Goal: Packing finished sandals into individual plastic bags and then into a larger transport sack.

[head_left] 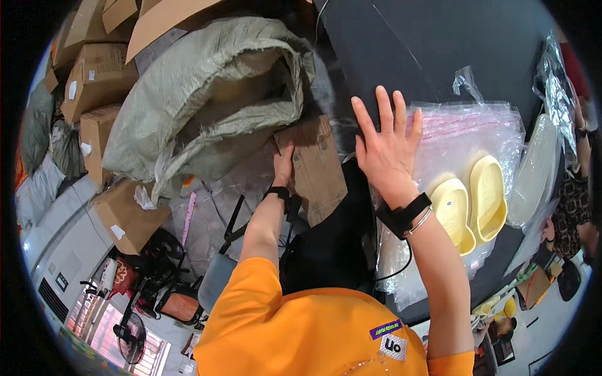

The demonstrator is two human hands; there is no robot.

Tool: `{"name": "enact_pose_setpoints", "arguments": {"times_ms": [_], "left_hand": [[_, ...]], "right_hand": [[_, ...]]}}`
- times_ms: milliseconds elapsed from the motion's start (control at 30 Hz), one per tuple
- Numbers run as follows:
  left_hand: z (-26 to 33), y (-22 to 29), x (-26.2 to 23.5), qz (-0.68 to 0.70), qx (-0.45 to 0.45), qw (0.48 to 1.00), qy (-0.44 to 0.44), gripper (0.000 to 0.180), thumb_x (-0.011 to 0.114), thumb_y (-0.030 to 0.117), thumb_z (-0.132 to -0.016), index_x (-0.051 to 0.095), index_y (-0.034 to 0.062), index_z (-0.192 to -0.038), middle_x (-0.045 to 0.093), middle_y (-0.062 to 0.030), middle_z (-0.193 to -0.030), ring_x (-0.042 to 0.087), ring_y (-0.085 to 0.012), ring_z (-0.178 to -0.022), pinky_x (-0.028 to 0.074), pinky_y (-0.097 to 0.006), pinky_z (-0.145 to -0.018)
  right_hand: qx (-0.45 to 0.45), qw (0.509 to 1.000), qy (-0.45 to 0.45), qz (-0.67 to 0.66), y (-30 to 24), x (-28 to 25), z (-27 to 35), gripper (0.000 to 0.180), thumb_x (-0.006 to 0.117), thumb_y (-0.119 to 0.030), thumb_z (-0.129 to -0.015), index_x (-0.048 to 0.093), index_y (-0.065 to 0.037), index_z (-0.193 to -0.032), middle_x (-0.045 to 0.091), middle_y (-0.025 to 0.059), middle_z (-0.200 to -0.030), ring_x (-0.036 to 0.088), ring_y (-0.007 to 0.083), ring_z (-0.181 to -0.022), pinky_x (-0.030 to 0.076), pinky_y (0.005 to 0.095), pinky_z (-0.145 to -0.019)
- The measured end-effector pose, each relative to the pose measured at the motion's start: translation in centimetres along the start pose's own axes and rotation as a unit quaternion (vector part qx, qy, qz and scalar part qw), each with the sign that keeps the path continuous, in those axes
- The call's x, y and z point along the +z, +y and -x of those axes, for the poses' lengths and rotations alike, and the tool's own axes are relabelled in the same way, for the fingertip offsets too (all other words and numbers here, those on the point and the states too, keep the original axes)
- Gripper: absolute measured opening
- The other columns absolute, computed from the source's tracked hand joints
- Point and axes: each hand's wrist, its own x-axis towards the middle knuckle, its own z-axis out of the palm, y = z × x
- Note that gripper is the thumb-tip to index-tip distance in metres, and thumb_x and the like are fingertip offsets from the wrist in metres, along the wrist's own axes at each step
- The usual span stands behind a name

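My left hand is closed on the left edge of a brown piece of cardboard; one digit lies on its face and the other fingers are mostly hidden. Flat on the dark tabletop, my right hand rests with its fingers spread and nothing in it. Beside that hand lies a stack of clear plastic bags with pink strips along the top. Two pale yellow clogs sit on the bags, to the right of my right wrist.
A large grey-green woven sack gapes open left of the table. Cardboard boxes are piled at the far left. A grey chair and a fan stand at lower left. Clear-wrapped items and another person's arm are at the right.
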Motion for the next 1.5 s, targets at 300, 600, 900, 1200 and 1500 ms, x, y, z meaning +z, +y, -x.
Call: {"name": "enact_pose_setpoints", "arguments": {"times_ms": [300,600,900,1200,1500], "left_hand": [[0.7,1.6,-1.2,0.223,-0.052,0.971,-0.070,0.069,0.066,0.042,-0.076,0.042,-0.0016,-0.124,0.055,-0.0109,-0.113,0.055,-0.0233,-0.100,0.045,-0.037,-0.084],[-2.7,6.5,1.1,0.415,-0.050,0.907,-0.058,0.070,0.058,0.053,-0.079,0.041,0.0048,-0.127,0.051,-0.0115,-0.122,0.051,-0.0294,-0.109,0.043,-0.045,-0.090],[-2.9,7.1,9.5,0.532,-0.082,0.842,-0.045,0.052,0.038,0.046,-0.092,0.039,0.0097,-0.130,0.040,-0.0107,-0.134,0.035,-0.0308,-0.124,0.033,-0.047,-0.100],[-6.1,10.6,-1.6,0.113,-0.072,0.988,-0.080,0.052,0.044,0.041,-0.089,0.044,0.0045,-0.126,0.044,-0.0131,-0.130,0.043,-0.0288,-0.118,0.038,-0.042,-0.095],[-7.1,17.9,-8.0,-0.190,0.015,0.981,-0.048,0.054,0.043,0.041,-0.088,0.044,0.0031,-0.127,0.044,-0.0170,-0.130,0.042,-0.0312,-0.119,0.037,-0.042,-0.094]], "right_hand": [[0.006,1.000,0.000,-0.009,0.0,0.1,-0.1,0.063,0.060,-0.019,-0.074,0.038,-0.029,-0.133,0.025,0.0063,-0.143,0.018,0.0298,-0.133,0.013,0.0597,-0.102],[0.000,1.000,0.005,-0.011,0.0,-0.2,0.0,0.062,0.060,-0.019,-0.074,0.039,-0.029,-0.132,0.027,0.0064,-0.142,0.021,0.0294,-0.132,0.016,0.0584,-0.101],[-0.005,1.000,0.017,0.009,0.2,0.3,0.2,0.065,0.064,-0.023,-0.072,0.039,-0.028,-0.132,0.027,0.0084,-0.142,0.021,0.0301,-0.132,0.016,0.0560,-0.102],[0.006,1.000,0.018,-0.024,-0.2,-0.3,0.3,0.058,0.060,-0.019,-0.076,0.042,-0.029,-0.130,0.029,0.0051,-0.141,0.022,0.0283,-0.132,0.016,0.0574,-0.102],[0.021,1.000,0.008,-0.017,-0.3,-0.9,-0.6,0.058,0.061,-0.018,-0.074,0.044,-0.029,-0.129,0.030,0.0053,-0.140,0.023,0.0284,-0.132,0.016,0.0563,-0.103]]}}
